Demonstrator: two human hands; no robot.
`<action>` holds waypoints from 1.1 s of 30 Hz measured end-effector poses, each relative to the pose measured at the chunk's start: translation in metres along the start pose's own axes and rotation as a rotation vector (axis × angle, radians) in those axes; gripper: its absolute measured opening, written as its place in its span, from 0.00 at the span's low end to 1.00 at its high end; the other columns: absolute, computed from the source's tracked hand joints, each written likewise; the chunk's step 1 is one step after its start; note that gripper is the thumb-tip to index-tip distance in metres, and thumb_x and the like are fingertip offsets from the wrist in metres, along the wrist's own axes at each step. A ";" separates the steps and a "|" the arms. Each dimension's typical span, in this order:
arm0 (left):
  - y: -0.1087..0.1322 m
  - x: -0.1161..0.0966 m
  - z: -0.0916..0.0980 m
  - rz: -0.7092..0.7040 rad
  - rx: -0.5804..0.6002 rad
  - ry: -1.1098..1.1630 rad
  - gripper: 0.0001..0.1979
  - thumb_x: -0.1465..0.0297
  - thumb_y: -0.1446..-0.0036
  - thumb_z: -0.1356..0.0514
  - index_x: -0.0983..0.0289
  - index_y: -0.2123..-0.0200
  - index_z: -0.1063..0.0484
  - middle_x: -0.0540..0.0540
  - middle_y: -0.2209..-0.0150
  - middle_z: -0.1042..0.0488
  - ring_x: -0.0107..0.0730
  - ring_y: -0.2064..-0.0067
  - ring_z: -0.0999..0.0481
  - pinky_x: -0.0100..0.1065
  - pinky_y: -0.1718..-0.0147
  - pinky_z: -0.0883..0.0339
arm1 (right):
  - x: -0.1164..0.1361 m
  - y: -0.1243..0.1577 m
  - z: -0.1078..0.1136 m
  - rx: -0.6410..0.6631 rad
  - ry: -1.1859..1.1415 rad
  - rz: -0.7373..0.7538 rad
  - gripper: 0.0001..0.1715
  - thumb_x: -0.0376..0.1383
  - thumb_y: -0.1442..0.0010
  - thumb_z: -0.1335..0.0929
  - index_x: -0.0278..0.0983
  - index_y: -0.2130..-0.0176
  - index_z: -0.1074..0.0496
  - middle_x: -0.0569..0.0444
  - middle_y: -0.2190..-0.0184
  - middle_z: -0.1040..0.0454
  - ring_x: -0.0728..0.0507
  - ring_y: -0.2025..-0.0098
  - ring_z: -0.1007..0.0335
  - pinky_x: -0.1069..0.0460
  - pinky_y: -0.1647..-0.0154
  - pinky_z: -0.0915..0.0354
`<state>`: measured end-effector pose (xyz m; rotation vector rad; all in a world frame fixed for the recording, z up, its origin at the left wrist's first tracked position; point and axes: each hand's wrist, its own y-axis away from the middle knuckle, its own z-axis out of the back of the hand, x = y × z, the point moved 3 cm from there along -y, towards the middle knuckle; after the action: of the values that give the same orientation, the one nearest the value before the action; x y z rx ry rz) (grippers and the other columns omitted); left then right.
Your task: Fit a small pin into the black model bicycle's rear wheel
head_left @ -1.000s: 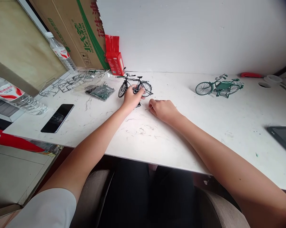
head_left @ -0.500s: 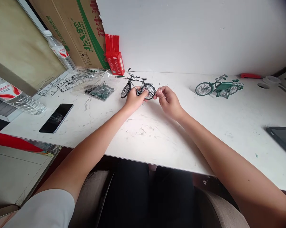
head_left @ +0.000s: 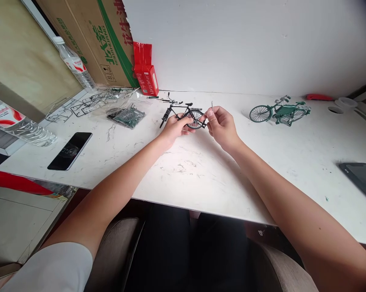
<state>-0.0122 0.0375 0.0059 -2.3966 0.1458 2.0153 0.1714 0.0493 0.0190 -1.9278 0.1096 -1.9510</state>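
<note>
While the fingers of your left hand (head_left: 176,129) grip the black model bicycle (head_left: 195,117) low around its frame and rear wheel, your right hand (head_left: 223,125) pinches a thin rod (head_left: 212,106), tip up, just beside that wheel; you cannot tell whether those fingers touch the bicycle. It sits upright between your hands, above the white table (head_left: 183,174). Farther left lie a bag of green parts (head_left: 128,117) and a phone (head_left: 69,151); well apart on the right stands a green model bicycle (head_left: 285,110).

White wall (head_left: 246,48) behind white table (head_left: 183,184); grey-brown chair (head_left: 118,243) below.
</note>
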 end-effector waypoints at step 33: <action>0.003 0.006 -0.003 -0.085 0.069 -0.055 0.23 0.55 0.46 0.22 0.62 0.54 0.21 0.55 0.56 0.14 0.29 0.61 0.15 0.32 0.59 0.27 | -0.003 0.004 -0.001 -0.092 0.099 0.059 0.37 0.74 0.35 0.34 0.46 0.57 0.39 0.61 0.75 0.46 0.47 0.76 0.53 0.47 0.75 0.52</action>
<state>-0.0088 0.0343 0.0006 -2.2639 0.1090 2.0033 0.1715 0.0462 0.0150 -1.8614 0.2850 -2.0346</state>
